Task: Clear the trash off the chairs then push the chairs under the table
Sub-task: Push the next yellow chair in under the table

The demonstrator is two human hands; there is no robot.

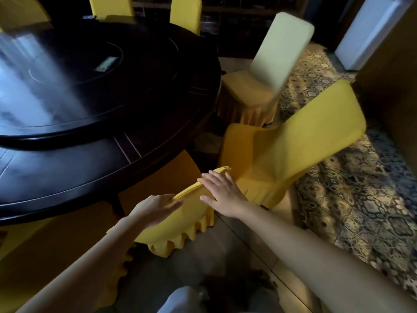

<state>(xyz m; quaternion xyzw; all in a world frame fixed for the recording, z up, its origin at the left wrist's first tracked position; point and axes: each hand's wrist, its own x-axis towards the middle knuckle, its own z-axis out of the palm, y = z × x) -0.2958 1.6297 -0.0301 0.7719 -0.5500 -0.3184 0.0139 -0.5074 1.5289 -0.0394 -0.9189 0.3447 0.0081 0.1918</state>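
**Hands on the nearest chair back**

Below centre of the frame, both hands rest on the nearest chair (180,213): left hand (155,207) curled over its top edge, right hand (222,193) flat and open. Its seat lies under the tabletop (94,172). At right, two chairs (291,154) (261,86) remain out; no trash visible.

The near chair (180,220) sits tight against the rim of the dark round tabletop (67,172), a second yellow chair (282,159) crowds it just to the right, leaving open passage only over the bare floor (225,256) behind them and the patterned carpet (361,211).
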